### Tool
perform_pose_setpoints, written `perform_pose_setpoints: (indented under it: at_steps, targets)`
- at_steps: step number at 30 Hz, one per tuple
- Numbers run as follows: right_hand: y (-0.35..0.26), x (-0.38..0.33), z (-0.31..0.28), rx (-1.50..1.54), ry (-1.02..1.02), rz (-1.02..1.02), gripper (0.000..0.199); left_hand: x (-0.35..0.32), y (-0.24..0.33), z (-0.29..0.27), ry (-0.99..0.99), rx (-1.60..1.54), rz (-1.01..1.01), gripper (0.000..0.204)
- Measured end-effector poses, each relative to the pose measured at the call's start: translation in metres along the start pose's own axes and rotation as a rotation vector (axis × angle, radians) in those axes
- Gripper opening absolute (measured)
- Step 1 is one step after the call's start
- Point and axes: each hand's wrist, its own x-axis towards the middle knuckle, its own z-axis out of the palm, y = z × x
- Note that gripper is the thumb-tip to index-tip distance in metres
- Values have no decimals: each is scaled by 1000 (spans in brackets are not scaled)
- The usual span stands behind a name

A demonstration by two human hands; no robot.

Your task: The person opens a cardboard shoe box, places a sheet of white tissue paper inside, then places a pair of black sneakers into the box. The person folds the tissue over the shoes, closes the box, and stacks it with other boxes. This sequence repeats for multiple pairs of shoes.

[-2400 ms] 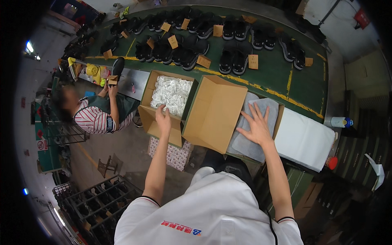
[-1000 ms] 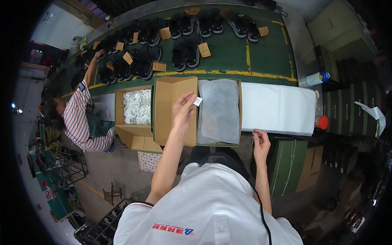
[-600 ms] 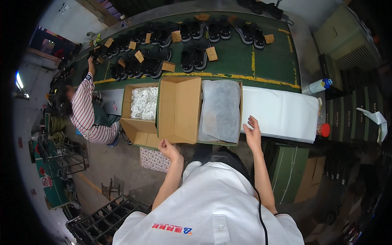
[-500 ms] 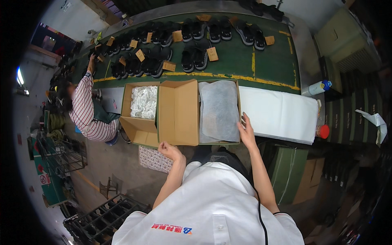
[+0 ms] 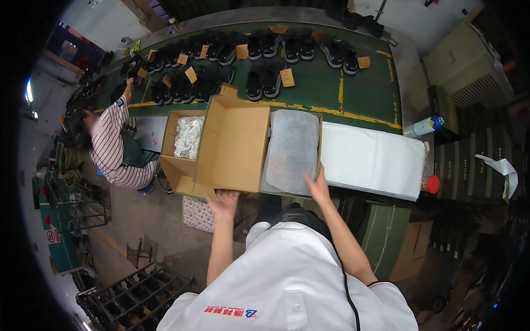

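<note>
A green shoebox [image 5: 319,135] stands open in front of me, with grey-white tissue paper [image 5: 292,149] covering its contents. Its brown-lined lid [image 5: 234,146] tilts up on the box's left side. My left hand [image 5: 223,204] holds the lid's near edge from below, palm up, fingertips partly hidden under the lid. At the box's near right corner is my right hand [image 5: 318,188], closed on the wall, thumb over the tissue and fingers along the outside. Left of the lid, another open box [image 5: 179,171] holds many small white packets [image 5: 189,137].
A stack of white paper sheets [image 5: 370,157] lies right of the shoebox. Black shoes [image 5: 264,83] with brown tags line the green table [image 5: 314,94] beyond. A blue-white spray can [image 5: 428,126] and red-lidded jar [image 5: 430,184] stand at right. A person in a striped shirt [image 5: 118,143] works at left.
My left hand has opened out and gone under the lid's near edge; the lid has risen and shifted left. My right hand has moved left and nearer, onto the box corner.
</note>
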Motion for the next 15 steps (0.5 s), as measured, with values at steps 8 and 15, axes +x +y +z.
perform_pose_setpoints:
  at_steps: [8, 15]
  targets:
    - [6, -7, -29, 655, 16, 233, 67, -5, 51, 84, -281, 1069, 374, 46]
    - [-82, 52, -44, -13, -126, 58, 60, 13, -54, 90, 116, 1897, 823, 72]
